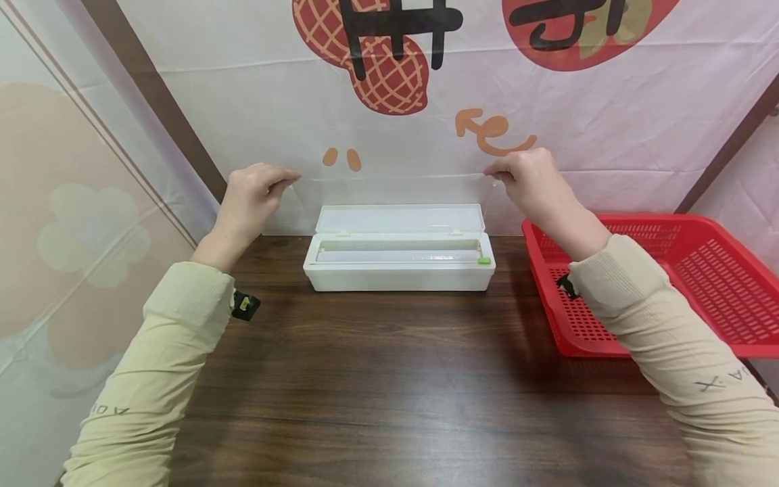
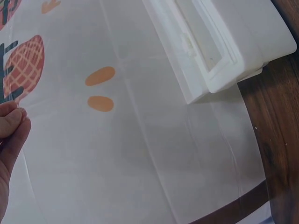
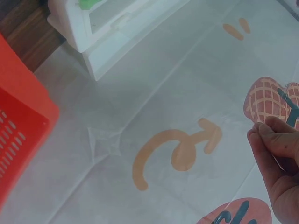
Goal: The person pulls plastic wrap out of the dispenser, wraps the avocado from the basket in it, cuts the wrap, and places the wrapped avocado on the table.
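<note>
A white cling-film dispenser box [image 1: 398, 260] stands open on the dark wooden table [image 1: 389, 379], lid raised, a roll inside and a green slider [image 1: 483, 260] at its right end. A clear sheet of film [image 1: 389, 196] rises from the box and is stretched above it. My left hand [image 1: 255, 193] pinches its upper left corner, my right hand [image 1: 526, 176] pinches its upper right corner. The left wrist view shows my left fingertips [image 2: 11, 123] pressed together, with the box [image 2: 219, 44] below. In the right wrist view my right fingers [image 3: 275, 154] pinch the film, far from the box [image 3: 107, 32].
A red plastic basket [image 1: 663, 284] sits on the table at the right, under my right forearm. A printed white cloth [image 1: 426, 101] hangs as a backdrop behind the box, and another panel closes the left side. Bare wood lies in front of the box.
</note>
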